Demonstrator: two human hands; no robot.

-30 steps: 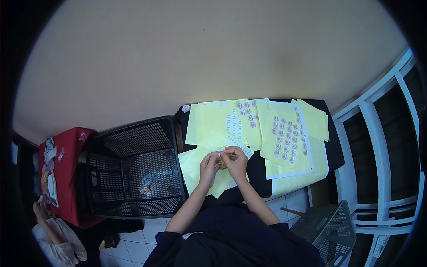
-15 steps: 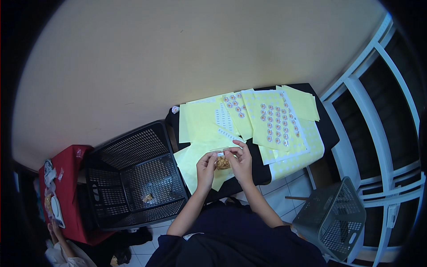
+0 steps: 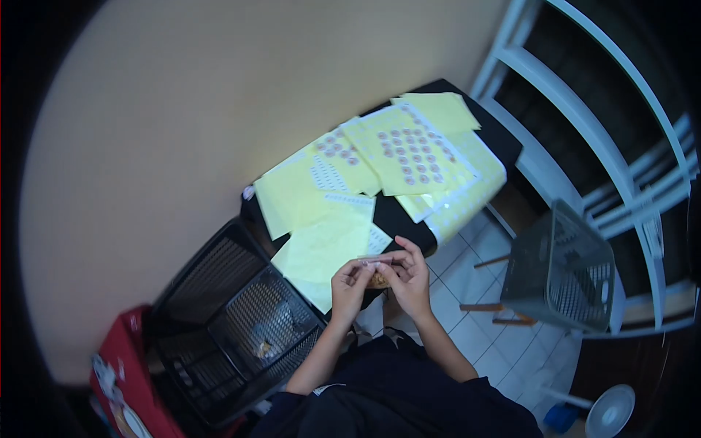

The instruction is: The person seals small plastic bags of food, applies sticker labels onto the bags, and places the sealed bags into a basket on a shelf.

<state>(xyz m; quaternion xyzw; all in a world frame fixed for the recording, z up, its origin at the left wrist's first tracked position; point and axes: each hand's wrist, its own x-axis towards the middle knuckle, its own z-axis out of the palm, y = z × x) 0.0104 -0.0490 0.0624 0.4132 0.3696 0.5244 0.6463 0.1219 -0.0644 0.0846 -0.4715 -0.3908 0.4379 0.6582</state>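
Observation:
A small clear packet of brown snack pieces is held up in front of me, above the table's near edge. My left hand pinches its top from the left, fingers closed. My right hand grips the same top edge from the right, both thumbs close together over it. Much of the packet is hidden behind the thumbs and fingers. Just beyond my hands lie yellow sheets, one with a row of small white labels. Farther right is a yellow sheet of round stickers.
The papers lie on a black-covered table. To the left, a large black plastic crate has a small packet in it, next to a red-covered table. A grey basket on wooden legs stands right, with a white fan lower right.
My view has turned, so the table appears tilted and the crate sits lower. Both hands still hold the packet, thumbs now nearer each other. Another person's hands at far left have left view.

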